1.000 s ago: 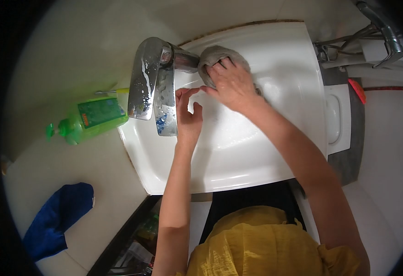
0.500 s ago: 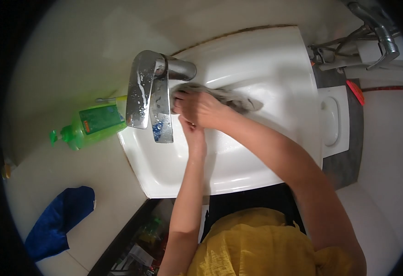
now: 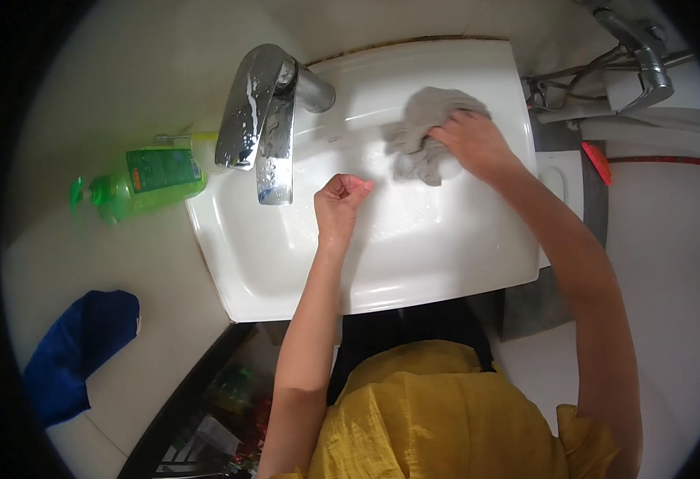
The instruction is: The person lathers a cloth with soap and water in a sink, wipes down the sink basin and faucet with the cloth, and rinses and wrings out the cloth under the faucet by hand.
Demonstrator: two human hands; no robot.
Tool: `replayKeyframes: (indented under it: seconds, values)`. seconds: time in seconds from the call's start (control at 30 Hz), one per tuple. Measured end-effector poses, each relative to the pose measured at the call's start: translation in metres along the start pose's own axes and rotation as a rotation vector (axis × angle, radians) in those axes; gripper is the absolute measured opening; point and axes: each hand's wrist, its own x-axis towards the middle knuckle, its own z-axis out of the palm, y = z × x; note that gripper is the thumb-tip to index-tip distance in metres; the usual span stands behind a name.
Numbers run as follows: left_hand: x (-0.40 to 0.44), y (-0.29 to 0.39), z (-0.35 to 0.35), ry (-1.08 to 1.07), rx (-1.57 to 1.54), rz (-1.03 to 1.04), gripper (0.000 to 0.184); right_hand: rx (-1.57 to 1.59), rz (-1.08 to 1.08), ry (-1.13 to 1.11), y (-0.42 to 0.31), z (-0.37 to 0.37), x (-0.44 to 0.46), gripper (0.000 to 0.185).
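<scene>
A crumpled grey cloth [image 3: 434,112] is in the right part of the white sink [image 3: 270,271]. My right hand [image 3: 474,144] has its fingers closed on the cloth's right side, and loose folds hang toward the basin. Over the middle of the sink is my left hand [image 3: 340,203], apart from the cloth. Its fingers are curled in, and I see nothing in them. The chrome tap [image 3: 274,128], spotted with drops and foam, stands at the sink's left, just above my left hand.
Left of the sink lies a green pump bottle [image 3: 146,184] with a label. A dark blue cloth [image 3: 87,351] is at the lower left. At the upper right are a wall mixer tap [image 3: 641,56] with hoses and a red-pink object [image 3: 596,162].
My right hand has carried the grey cloth right, away from the tap. My hands, close together before, are now apart; my left hand stays near the tap.
</scene>
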Motion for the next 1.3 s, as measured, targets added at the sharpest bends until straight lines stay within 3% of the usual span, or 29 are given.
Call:
replayKeyframes:
  seconds: [0.2, 0.27, 0.3, 0.33, 0.43, 0.5, 0.57, 0.63, 0.73, 0.9, 1.03, 1.13, 1.3]
  values:
    - [-0.022, 0.01, -0.03, 0.028, 0.003, -0.027, 0.012, 0.239, 0.245, -0.087, -0.046, -0.021, -0.083, 0.03]
    - [-0.037, 0.008, -0.05, 0.058, 0.022, -0.067, 0.011, 0.126, 0.044, -0.422, -0.082, -0.003, -0.1, 0.031]
    - [-0.044, 0.005, -0.062, 0.073, 0.031, -0.087, 0.011, 0.152, -0.014, -0.285, -0.105, 0.008, -0.114, 0.035]
    - [-0.051, -0.002, -0.073, 0.089, 0.014, -0.09, 0.01, 0.432, 0.136, -0.422, -0.117, -0.005, -0.105, 0.042]
    - [-0.073, -0.011, -0.096, 0.147, -0.059, -0.147, 0.013, 0.774, 0.098, -0.484, -0.123, 0.031, -0.085, 0.05]
    - [-0.084, -0.012, -0.104, 0.138, -0.136, -0.146, 0.009, 0.852, -0.012, -0.704, -0.141, 0.036, -0.053, 0.051]
    - [-0.088, -0.018, -0.114, 0.122, -0.177, -0.138, 0.008, 0.903, -0.275, -0.544, -0.171, 0.079, -0.027, 0.048]
    - [-0.087, -0.01, -0.116, 0.136, -0.184, -0.125, 0.011, 0.805, -0.221, -0.444, -0.203, 0.082, 0.004, 0.044]
    - [-0.08, 0.007, -0.111, 0.154, -0.258, 0.015, 0.021, 0.451, -0.408, -0.461, -0.218, 0.07, 0.052, 0.04]
    - [-0.069, 0.078, -0.096, 0.138, -0.375, 0.267, 0.035, 0.416, -0.227, -0.18, -0.214, 0.078, 0.048, 0.039]
    - [-0.062, 0.144, -0.075, 0.173, -0.555, 0.361, 0.024, 0.339, -0.094, 0.058, -0.183, 0.094, 0.01, 0.039]
    - [-0.058, 0.159, -0.075, 0.074, -0.663, 0.406, 0.018, 0.253, -0.089, -0.074, -0.15, 0.07, -0.009, 0.036]
    - [-0.055, 0.18, -0.07, 0.025, -0.653, 0.51, 0.017, 0.459, 0.139, 0.029, -0.153, 0.06, 0.005, 0.02]
